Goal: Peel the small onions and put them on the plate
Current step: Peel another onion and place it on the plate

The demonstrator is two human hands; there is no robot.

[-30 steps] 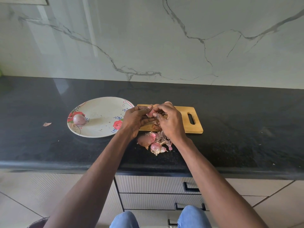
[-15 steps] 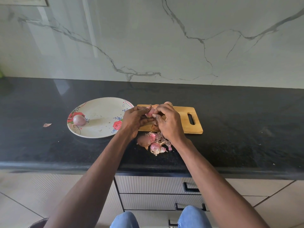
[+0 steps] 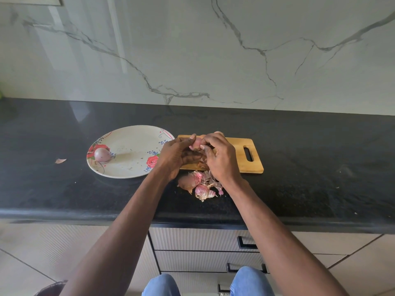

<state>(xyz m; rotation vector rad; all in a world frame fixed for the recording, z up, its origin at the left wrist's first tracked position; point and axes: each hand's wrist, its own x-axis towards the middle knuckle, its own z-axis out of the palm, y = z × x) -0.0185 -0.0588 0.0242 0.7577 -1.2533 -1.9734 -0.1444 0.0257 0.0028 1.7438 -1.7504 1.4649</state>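
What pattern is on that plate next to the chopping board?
The plate is cream-white with red roses, small blue sprigs and thin curling lines round its rim, seen clearly in the head view.

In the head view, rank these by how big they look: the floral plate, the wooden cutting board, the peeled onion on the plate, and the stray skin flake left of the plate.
1. White floral plate and light wooden cutting board: look alike, and hands hide part of the board.
2. Peeled pinkish onion.
3. Small brown skin flake.

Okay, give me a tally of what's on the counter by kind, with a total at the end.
Plates: 1, floral plate
Cutting boards: 1, wooden board
Onions: 2, peeled onion on the plate, onion held in both hands
Peel piles: 1, skins
Stray peel scraps: 1
Total: 6
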